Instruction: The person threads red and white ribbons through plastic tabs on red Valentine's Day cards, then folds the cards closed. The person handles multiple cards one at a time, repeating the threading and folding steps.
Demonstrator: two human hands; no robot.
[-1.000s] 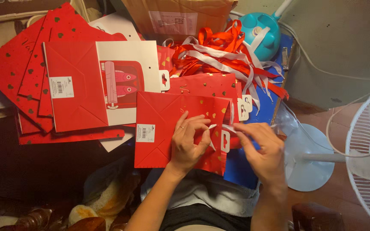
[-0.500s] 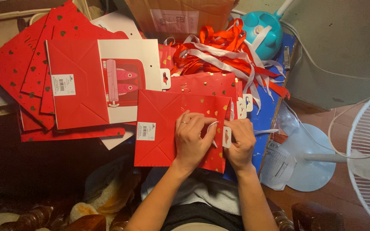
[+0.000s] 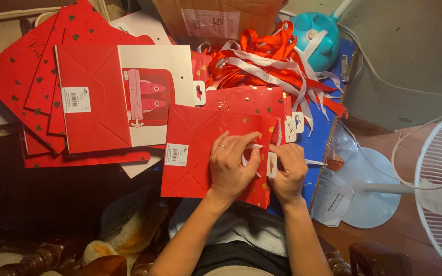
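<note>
A flat red paper gift bag (image 3: 195,148) with gold hearts and a white barcode sticker lies in front of me. My left hand (image 3: 231,166) rests on its right part, thumb and fingers pinching a white ribbon (image 3: 256,146) at the bag's top edge. My right hand (image 3: 288,171) sits right beside it, fingers curled at the same edge next to a white hang tag (image 3: 271,164). More red bags (image 3: 254,102) lie underneath.
A stack of red heart-patterned bags (image 3: 26,87) and a red-and-white bag (image 3: 124,97) lie to the left. Red and white ribbons (image 3: 277,61) are heaped behind, near a cardboard box (image 3: 205,20) and a teal device (image 3: 315,41). A white fan (image 3: 431,184) stands at the right.
My right hand has moved left from beyond the bag's edge to join my left hand at the ribbon. The left hand has shifted slightly right.
</note>
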